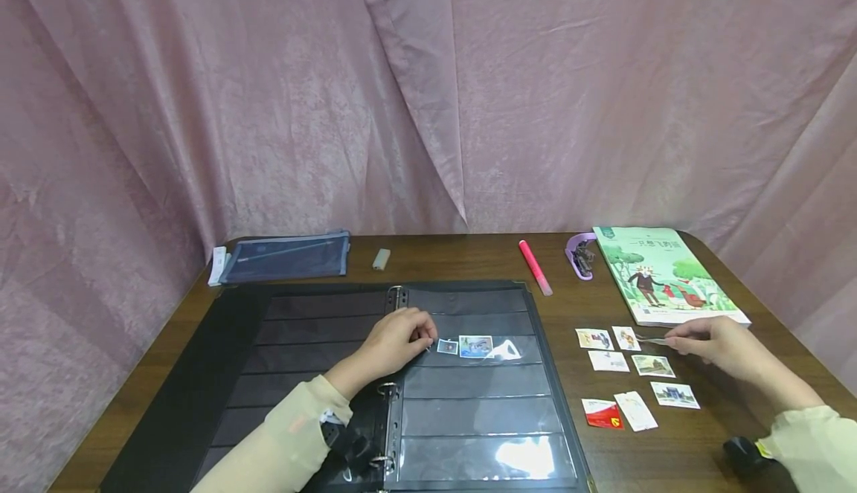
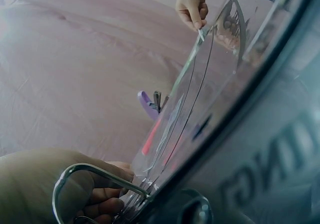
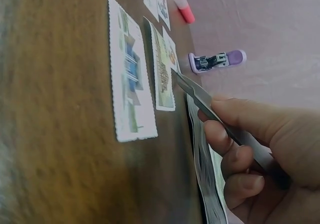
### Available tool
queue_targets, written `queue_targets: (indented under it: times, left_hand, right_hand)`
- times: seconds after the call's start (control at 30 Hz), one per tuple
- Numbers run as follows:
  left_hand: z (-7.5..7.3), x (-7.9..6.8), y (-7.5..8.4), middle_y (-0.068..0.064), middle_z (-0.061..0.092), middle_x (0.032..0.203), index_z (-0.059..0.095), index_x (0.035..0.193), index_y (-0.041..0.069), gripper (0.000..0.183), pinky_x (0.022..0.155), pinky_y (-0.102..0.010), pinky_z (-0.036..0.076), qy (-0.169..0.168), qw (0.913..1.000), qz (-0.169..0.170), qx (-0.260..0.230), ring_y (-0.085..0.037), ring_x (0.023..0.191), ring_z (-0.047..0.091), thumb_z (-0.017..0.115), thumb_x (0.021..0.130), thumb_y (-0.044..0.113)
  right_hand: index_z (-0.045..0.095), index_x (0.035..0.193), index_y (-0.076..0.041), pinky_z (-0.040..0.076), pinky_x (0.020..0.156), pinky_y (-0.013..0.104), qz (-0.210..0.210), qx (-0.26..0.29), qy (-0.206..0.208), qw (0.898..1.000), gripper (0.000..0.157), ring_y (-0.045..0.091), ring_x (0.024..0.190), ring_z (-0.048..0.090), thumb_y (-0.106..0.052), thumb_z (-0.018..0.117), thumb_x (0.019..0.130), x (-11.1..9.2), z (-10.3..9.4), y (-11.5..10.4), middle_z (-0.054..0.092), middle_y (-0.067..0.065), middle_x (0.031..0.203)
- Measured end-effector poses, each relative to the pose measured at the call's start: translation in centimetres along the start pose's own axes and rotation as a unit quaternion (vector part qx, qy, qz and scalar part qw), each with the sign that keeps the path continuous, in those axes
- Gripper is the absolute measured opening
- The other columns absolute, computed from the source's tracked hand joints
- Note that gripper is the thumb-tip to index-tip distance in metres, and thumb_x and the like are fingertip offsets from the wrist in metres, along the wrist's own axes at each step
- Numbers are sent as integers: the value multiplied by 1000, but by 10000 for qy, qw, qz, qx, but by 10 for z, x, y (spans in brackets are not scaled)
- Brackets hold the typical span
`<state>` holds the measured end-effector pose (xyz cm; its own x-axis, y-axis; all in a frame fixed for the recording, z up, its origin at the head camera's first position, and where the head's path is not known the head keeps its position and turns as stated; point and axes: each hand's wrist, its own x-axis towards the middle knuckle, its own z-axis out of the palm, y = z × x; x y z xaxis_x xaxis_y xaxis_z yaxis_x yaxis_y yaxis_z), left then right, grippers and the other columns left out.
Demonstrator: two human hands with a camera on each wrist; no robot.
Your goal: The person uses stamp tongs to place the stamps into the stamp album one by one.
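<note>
My right hand (image 1: 719,348) holds metal tweezers (image 3: 207,108) between thumb and fingers. The tweezer tips are right at the edge of a small upright stamp (image 1: 626,338) on the table. Around it lie several other stamps, among them one with a blue building (image 3: 131,68). My left hand (image 1: 395,340) rests over the open black stamp album (image 1: 241,352), by its ring spine. Its thumb and fingertips pinch the left end of a clear pocket strip (image 1: 518,333). In that strip sit a small stamp (image 1: 447,346) and a larger blue one (image 1: 476,346).
Behind the album lie a blue mesh pouch (image 1: 284,259), a grey eraser-like block (image 1: 381,259) and a pink marker (image 1: 535,268). A purple tape dispenser (image 1: 579,256) stands next to a green picture book (image 1: 663,277). A red and white card (image 1: 603,413) lies in front of the stamps.
</note>
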<state>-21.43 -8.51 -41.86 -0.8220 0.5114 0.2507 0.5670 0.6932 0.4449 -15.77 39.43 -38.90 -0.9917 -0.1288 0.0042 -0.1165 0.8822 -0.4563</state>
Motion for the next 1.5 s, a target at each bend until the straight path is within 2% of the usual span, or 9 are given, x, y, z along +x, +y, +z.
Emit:
queue_targets:
  times: [0.23,0.53,0.7,0.97,1.17,1.3,1.4,1.5]
  left_hand:
    - [0,1,0,13,52,73,60,78,24,9,61,-17,37,19,10000,4,24,-2,69,45,66,80,18]
    - [0,1,-1,13,52,73,60,78,24,9,62,-18,37,25,10000,34,23,-2,69,46,66,80,18]
    - [-1,1,-2,14,51,73,60,78,25,9,62,-17,37,49,10000,-9,32,-1,69,45,66,80,19]
    - [-2,0,-1,14,52,73,59,78,25,10,62,-18,38,66,10000,1,38,-2,70,46,66,80,19]
    - [-2,1,-1,14,52,73,59,78,25,10,62,-18,38,64,10000,12,-3,-3,70,48,66,80,18]
    - [-1,0,-1,14,52,73,59,78,24,10,62,-18,38,59,10000,20,-25,-2,70,47,66,80,18]
    - [0,0,-1,14,52,73,59,77,24,9,62,-18,38,61,10000,32,-31,-2,69,47,66,80,18]
    - [0,0,0,14,52,73,60,78,24,9,62,-17,38,47,10000,33,-34,-2,69,46,66,80,18]
  right_hand:
    - [69,86,-13,38,48,21,-132,-379,-45,9992,15,-2,52,43,-26,63,82,6,-6,-2,59,-5,68]
    - [68,85,-15,36,47,22,-31,-450,-239,9987,17,0,52,44,-30,60,84,9,-10,-7,60,-4,69]
    - [68,84,-16,34,46,22,-46,-579,-110,9983,16,-1,53,44,-30,60,84,8,-15,-11,57,-4,65]
    - [67,80,-14,34,46,21,-348,-560,237,9975,11,-1,48,43,-24,63,82,8,-27,-21,54,-6,60]
    - [65,74,-21,33,47,21,-482,-480,433,9967,9,0,50,44,-27,65,81,12,-32,-36,51,-10,58]
    - [66,74,-21,37,49,21,-675,-419,386,9961,8,-2,53,46,-24,64,82,17,-34,-47,55,-8,63]
    - [67,79,-17,38,50,21,-798,-356,250,9959,9,-2,55,45,-22,62,83,22,-34,-56,63,-1,75]
    - [68,83,-16,37,49,21,-804,-313,97,9962,12,-1,54,43,-25,60,85,28,-31,-65,63,0,76]
